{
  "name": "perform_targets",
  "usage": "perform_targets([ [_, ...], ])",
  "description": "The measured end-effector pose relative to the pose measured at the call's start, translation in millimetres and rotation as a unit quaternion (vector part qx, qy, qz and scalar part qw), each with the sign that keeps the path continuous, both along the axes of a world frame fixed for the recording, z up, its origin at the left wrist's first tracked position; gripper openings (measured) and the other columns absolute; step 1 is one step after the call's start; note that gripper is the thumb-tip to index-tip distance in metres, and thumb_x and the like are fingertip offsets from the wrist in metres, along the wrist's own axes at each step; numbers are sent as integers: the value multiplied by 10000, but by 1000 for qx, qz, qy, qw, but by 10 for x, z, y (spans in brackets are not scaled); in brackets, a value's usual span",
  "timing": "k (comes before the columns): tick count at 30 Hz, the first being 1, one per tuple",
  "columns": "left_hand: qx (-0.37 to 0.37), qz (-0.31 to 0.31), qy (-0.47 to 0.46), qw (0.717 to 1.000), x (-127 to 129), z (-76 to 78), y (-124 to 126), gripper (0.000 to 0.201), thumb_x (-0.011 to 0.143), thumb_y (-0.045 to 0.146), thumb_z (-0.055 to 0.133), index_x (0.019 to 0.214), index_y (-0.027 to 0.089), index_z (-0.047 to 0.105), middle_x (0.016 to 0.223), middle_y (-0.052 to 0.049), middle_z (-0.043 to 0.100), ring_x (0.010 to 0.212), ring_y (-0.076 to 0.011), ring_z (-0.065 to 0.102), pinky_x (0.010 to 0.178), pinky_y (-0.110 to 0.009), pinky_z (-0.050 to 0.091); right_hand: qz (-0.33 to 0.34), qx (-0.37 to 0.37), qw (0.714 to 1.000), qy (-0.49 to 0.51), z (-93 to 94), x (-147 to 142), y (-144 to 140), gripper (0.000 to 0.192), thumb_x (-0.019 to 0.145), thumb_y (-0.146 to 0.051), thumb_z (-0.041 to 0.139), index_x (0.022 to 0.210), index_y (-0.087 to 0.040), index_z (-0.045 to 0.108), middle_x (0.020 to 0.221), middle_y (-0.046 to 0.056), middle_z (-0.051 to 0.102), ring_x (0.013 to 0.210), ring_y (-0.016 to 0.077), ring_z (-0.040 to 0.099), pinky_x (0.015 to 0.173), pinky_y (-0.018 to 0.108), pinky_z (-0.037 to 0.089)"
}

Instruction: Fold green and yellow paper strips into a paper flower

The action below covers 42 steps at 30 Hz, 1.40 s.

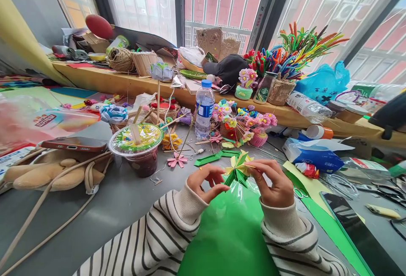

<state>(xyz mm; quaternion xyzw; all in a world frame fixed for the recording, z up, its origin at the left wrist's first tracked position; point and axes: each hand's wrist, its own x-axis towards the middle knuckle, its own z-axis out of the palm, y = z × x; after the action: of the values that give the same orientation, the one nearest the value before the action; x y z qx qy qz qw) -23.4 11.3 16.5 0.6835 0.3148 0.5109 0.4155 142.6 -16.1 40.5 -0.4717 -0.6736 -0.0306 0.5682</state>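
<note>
Both my hands hold a folded paper flower (237, 169), yellow on top and green underneath, above a shiny green sheet (228, 229) in front of me. My left hand (206, 182) pinches its lower left green part with fingertips. My right hand (273, 182) grips its right side, thumb and forefinger on a yellow petal. Both wrists wear striped sleeves. A green folded paper strip (213, 157) and a pink paper flower (177, 160) lie on the grey table just beyond.
A sealed drink cup (139, 149) with a stick stands to the left, near a phone (74, 144) and a plush toy (47, 174). A water bottle (204, 111), small flower pots (241, 125), a tissue pack (312, 155) and a dark tablet (358, 233) surround the hands. The wooden sill (104, 82) is piled with craft supplies.
</note>
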Motion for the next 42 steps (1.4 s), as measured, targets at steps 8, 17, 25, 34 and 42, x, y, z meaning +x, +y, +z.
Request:
perform_targets([
  [8, -263, -32, -69, 962, 72, -55, 62, 352, 622, 478, 526, 679, 141, 442, 525, 19, 526, 385, -69, 490, 324, -171, 377, 105, -52, 993, 24, 1, -88, -55, 248, 719, -120, 501, 891, -266, 604, 649, -6, 532, 582, 90, 497, 514, 222, 398],
  [17, -456, -89, -199, 863, 76, 31, 72, 521, 473, 338, 704, 883, 147, 445, 691, -9, 600, 518, -110, 592, 496, -217, 483, 145, -116, 980, 74, 0, -120, -46, 158, 721, -173, 498, 815, -231, 611, 751, 23, 604, 694, 126, 547, 607, 258, 444],
  [25, -441, -59, -257, 858, 48, 47, 95, 406, 457, 217, 728, 770, 139, 481, 576, 11, 610, 490, -100, 583, 488, -197, 475, 149, -217, 945, 196, -40, -99, -19, 163, 632, -298, 600, 770, -211, 596, 664, 3, 573, 595, 101, 527, 527, 220, 443],
  [34, -467, 10, -272, 841, 70, 58, 120, 288, 532, 188, 689, 737, 136, 493, 630, 7, 613, 479, -103, 585, 506, -225, 507, 135, -271, 944, 134, -124, -140, 4, 164, 612, -331, 610, 712, -201, 625, 670, 23, 617, 616, 128, 561, 544, 241, 467],
  [42, -473, 9, -248, 845, 81, 71, 87, 281, 586, 220, 653, 799, 137, 490, 630, -9, 612, 494, -109, 596, 506, -207, 502, 138, -280, 936, 162, -170, -180, 0, 164, 660, -334, 556, 661, -182, 614, 585, 10, 585, 483, 87, 512, 417, 203, 426],
])
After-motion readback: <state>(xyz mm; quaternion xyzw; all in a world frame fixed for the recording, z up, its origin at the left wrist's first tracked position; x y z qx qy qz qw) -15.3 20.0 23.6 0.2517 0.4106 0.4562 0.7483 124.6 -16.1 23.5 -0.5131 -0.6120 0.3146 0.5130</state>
